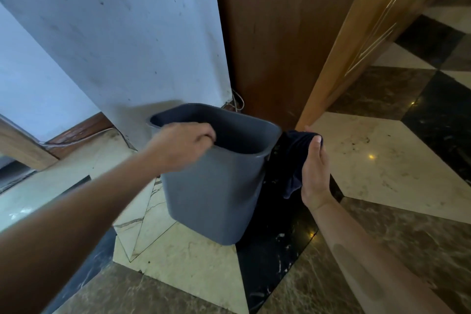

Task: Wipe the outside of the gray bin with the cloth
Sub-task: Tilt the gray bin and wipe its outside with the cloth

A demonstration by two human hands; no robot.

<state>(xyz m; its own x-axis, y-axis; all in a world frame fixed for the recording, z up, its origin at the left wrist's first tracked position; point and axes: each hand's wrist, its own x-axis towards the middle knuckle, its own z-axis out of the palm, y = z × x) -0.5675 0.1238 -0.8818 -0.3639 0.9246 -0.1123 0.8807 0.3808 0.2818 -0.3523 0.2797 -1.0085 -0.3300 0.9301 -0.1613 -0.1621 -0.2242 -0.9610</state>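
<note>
The gray bin (214, 194) stands on the marble floor in the middle of the head view, tilted slightly toward me, and looks empty inside. My left hand (182, 145) grips its near-left rim, fingers curled over the edge into the bin. My right hand (314, 171) holds a dark navy cloth (297, 153) bunched up just to the right of the bin, level with its upper right side. The cloth sits close to the bin wall; whether it touches it I cannot tell.
A stained white wall (122, 41) rises behind the bin, with a brown wooden panel (275, 33) and an open wooden door (362, 33) at the back right. Loose wires (235, 103) lie at the wall's base. Patterned marble floor (382, 158) spreads right and toward me.
</note>
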